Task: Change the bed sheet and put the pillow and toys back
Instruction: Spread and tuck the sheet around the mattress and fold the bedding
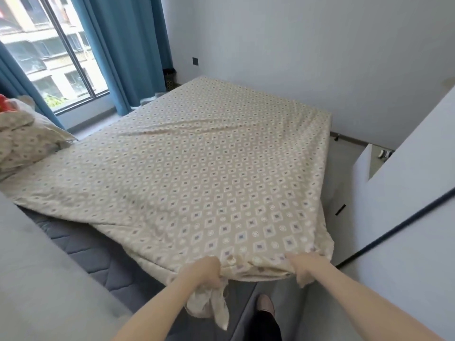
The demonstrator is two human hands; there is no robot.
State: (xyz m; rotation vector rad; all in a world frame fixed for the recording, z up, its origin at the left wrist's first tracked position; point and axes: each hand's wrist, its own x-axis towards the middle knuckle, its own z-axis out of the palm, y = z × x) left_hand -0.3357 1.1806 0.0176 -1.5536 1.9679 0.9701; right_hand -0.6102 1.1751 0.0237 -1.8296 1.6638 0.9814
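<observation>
The sheet (197, 153) is beige, printed all over with rows of small diamonds and pale circles. It lies spread over most of the mattress (81, 244), flat toward the far corners, with a long crease running across its middle from the left. Along the left near edge it falls short: a strip of dark grey quilted mattress shows bare there, beside the grey padded bed frame (37, 267). At the near corner the cloth is bunched and lifted.

The left hand (208, 273) is clenched on a gathered fold of the sheet at that near corner, and a loose tail of cloth hangs down below the fist. The right hand (302, 269) is clenched on the sheet's hem just to the right, fingers curled under the edge. Between the two hands the hem is pulled taut in a short roll.

On the far left edge of the bed sits a heap of bedding (22, 141) in a similar pattern, with a pale pillow corner sticking out and something red (6, 103) on top; what the red thing is cannot be told. Blue curtains (128, 50) hang by the window (49, 52) beyond the bed. A white cabinet (406, 168) stands at the right.
</observation>
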